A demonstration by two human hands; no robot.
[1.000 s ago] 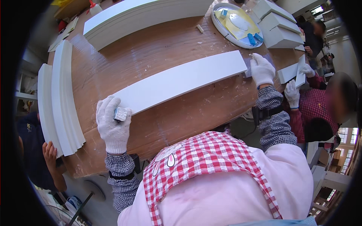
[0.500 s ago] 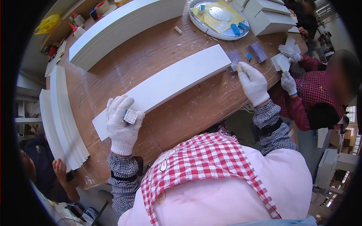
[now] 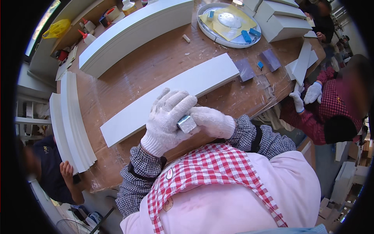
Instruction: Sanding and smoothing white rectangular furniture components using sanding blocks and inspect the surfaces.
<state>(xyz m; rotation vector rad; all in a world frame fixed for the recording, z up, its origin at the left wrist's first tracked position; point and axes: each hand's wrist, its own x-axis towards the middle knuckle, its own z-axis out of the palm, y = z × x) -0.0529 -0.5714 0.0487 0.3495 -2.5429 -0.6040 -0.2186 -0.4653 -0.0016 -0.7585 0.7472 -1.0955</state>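
My left hand (image 3: 166,121), in a white knitted glove, is closed around a small block (image 3: 187,124) with a silvery-grey face and a bluish edge. Against its side rests my gloved right hand (image 3: 213,121), fingers together and reaching to the block. Their tips are hidden, so whether they hold anything does not show. Just beyond both hands, a long white board (image 3: 194,80) lies slantwise on the brown-covered table (image 3: 128,70); my left hand overlaps its near edge in the view.
Stacked white boards stand at the back (image 3: 136,35) and left (image 3: 72,121). A round white tray (image 3: 202,31) carries blue blocks and yellow sheets. Purple-grey pads (image 3: 244,70) lie right of the board. A co-worker's gloved hands (image 3: 313,93) are at the right; another person's hand (image 3: 67,171) touches the left stack.
My right hand has come from the board's far right end to meet my left. The left has moved right with the block. The right-hand co-worker's hands have shifted nearer on the white pieces.
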